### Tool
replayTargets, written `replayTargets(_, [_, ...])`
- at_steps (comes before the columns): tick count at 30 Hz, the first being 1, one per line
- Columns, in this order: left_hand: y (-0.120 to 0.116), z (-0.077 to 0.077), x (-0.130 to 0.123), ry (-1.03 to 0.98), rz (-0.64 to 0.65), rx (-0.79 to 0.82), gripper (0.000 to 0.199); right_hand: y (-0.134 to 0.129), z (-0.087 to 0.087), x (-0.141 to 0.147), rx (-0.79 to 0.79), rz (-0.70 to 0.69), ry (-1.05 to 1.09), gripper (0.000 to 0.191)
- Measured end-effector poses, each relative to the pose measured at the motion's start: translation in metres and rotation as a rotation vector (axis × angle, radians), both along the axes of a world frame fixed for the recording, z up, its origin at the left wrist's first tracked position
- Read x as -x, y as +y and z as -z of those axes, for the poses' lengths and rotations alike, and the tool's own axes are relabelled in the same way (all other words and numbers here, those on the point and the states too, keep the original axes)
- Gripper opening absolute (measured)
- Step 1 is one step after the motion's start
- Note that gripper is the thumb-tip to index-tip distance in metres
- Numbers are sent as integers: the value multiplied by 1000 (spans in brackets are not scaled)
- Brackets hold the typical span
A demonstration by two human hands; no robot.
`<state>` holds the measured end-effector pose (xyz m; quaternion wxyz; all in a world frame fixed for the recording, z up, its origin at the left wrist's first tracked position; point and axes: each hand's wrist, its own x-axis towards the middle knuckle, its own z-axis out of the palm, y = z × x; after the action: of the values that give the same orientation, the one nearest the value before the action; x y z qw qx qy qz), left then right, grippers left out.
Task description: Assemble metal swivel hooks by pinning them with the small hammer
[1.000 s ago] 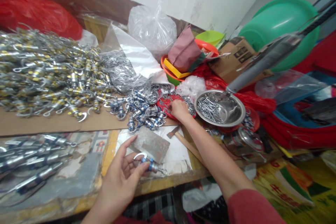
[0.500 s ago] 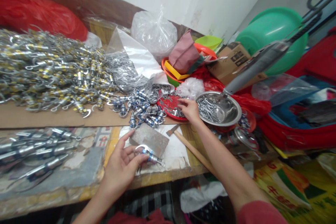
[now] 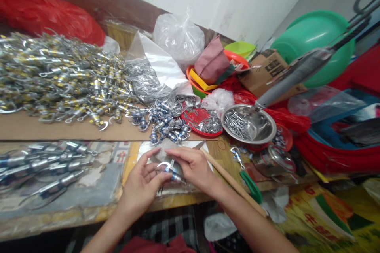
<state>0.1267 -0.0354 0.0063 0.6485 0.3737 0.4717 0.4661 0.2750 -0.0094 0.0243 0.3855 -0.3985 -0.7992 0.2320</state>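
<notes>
My left hand [image 3: 141, 184] pinches a small hooked metal fitting [image 3: 175, 175] with blue bands, its curved silver hook pointing left. From the right, my right hand [image 3: 196, 169] has its thumb and fingers closed around a tiny flat metal strip [image 3: 172, 163], held upright against the fitting near its hook. Whether the strip is seated in it I cannot tell. Beneath both hands lies a grey metal block [image 3: 166, 145], mostly covered. Beside my right wrist rests a hammer [image 3: 222, 170] with a wooden handle, its head partly hidden.
A red plate [image 3: 202, 133] bears small metal strips; a steel bowl [image 3: 270, 136] holds pins. Blue-banded fittings [image 3: 169, 124] and a large yellow-banded heap [image 3: 68, 75] lie left. Larger hooked tools [image 3: 56, 166] sit front left. A grey lever [image 3: 293, 75] slants in from upper right.
My right hand has come back from the red plate to the fitting, bringing a small metal strip. The left hand still holds the fitting. The view has shifted slightly.
</notes>
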Motion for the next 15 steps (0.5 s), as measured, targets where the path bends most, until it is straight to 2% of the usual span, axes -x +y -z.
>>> replayTargets(4, [0, 0, 0, 6, 10, 2, 67, -2, -6, -11, -115, -239, -163, 25])
replayTargets(6, [0, -1, 0, -9, 11, 11, 68, -4, -8, -13, -170, -274, -222, 24])
replayTargets(9, [1, -2, -1, -29, 1, 23, 69, -6, -7, -14, -206, -186, -343, 24])
replayTargets(15, [0, -5, -1, -38, -15, 49, 70, -14, -11, -9, -130, 98, -512, 19])
